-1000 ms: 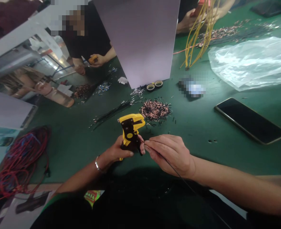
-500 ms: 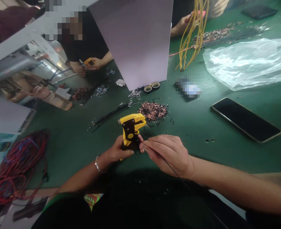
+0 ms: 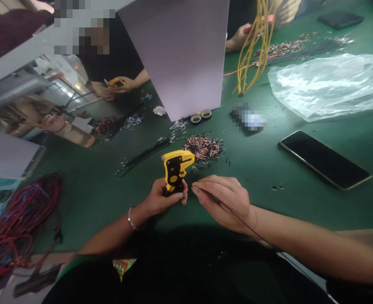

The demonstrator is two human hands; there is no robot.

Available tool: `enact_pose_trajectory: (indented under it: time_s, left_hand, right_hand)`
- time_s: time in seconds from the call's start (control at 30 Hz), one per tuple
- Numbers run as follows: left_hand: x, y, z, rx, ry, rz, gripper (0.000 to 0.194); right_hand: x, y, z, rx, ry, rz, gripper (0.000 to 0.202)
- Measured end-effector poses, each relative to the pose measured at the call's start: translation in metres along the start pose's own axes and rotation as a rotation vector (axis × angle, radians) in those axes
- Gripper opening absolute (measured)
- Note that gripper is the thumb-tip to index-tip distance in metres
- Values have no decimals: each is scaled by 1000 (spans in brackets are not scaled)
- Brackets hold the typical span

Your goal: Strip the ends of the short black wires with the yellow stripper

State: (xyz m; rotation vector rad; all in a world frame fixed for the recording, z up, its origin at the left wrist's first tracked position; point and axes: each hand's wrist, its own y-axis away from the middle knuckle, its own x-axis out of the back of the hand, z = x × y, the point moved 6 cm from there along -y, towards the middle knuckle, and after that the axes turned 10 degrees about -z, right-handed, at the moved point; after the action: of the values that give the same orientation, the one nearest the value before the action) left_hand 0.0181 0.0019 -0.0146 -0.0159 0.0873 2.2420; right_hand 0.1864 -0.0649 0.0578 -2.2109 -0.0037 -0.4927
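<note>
Left hand (image 3: 161,199) clenches the yellow wire stripper (image 3: 175,169) while right hand (image 3: 226,200) pinches a thin black wire (image 3: 252,230) beside it, apparently mid-stripping.

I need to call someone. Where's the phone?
The phone lies on the green table, right of the right hand, below the plastic bag.

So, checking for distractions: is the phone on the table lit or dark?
Dark. The phone lies flat, face up on the green table, its screen plain black with no glow.
</note>
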Motion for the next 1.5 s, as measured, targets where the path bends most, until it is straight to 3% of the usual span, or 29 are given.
enact_pose_trajectory:
  time_s: [0.17, 0.43, 0.6, 0.77, 0.97, 1.13, 1.5]
  left_hand:
    - [4, 1, -7, 12, -80, 50, 21]
    - [8, -2, -10, 32, -81, 165, 25]
    - [12, -8, -17, 88, 28, 176, 27]
    - [7, -16, -15, 91, 306, 59, 29]
    - [0, -16, -9, 44, 499, -167, 42]
    - [-7, -15, -11, 60, 524, -289, 46]
    - [-20, -15, -8, 92, 612, -370, 45]
  right_hand:
    - [0, 1, 9, -76, -6, 49, 11]
    - [1, 5, 29, -324, -64, 65, 13]
    - [-1, 8, 41, -474, -176, 124, 14]
    - [6, 12, 64, -721, -481, 260, 8]
    - [12, 5, 86, -836, -878, 296, 15]
    - [8, 6, 89, -884, -922, 301, 15]
    - [-5, 10, 89, -937, -1060, 201, 17]
